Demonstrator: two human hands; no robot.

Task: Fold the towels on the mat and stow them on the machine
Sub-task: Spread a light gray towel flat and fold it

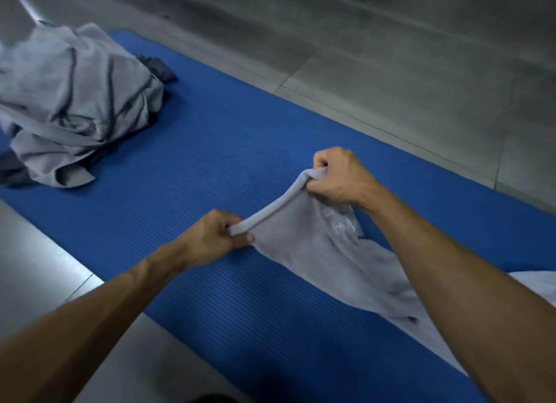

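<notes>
While I am kneeling over the blue mat [228,149], I am holding one light grey towel [304,252] by its far edge with both hands. My left hand [215,237] is closing its grip around the near corner of that edge, fingers curled over the rolled hem and the thumb pressing from below. My right hand [337,177] is gripping the other end of the same edge, fingers curled tight into a fist around a bunch of cloth. Between the two hands the hem is running as a taut, slightly rolled band, lifted off the mat and sloping up toward my right hand. Below that band the towel is hanging down and trailing back toward me, its lower part lying on the mat and passing under my right forearm toward the right side of the view. Something pale and shiny is showing on the cloth just below my right hand; I cannot tell what it is.

Well apart from my hands, at the far left end of the mat, a crumpled pile of grey towels [75,101] is sitting in a heap, with a darker grey cloth [156,68] poking out behind it and at its lower left. The mat is lying on a grey tiled floor [391,56]
</notes>
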